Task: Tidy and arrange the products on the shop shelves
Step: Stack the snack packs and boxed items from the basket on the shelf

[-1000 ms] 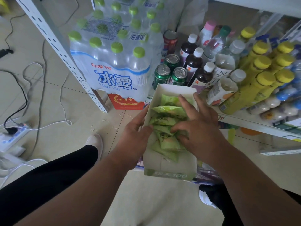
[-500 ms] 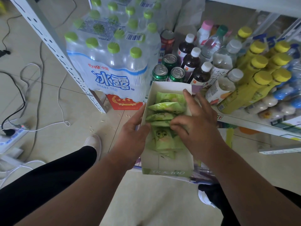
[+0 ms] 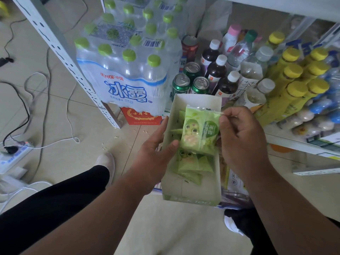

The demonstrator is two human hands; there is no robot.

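Lifted since a second ago, green packet [image 3: 199, 132] pinched at its top seam by right hand [image 3: 242, 137], steadied from nine o'clock by left hand [image 3: 156, 151] gripping box [image 3: 191, 192] wall, probably for restacking upright.

- A small shop, seen low down at a white metal shelf [image 3: 294, 142] on a slotted upright [image 3: 60, 57].
- The shelf carries stock in rows: yellow-capped bottles [image 3: 292, 92], dark drinks with white caps [image 3: 217, 70], green cans [image 3: 181, 84].
- Shrink-wrapped packs of water [image 3: 125, 74] with a barcode sticker stand stacked on the tiled floor [image 3: 77, 111].
- A white display box [image 3: 193, 192] holds many identical green snack packets [image 3: 199, 131].
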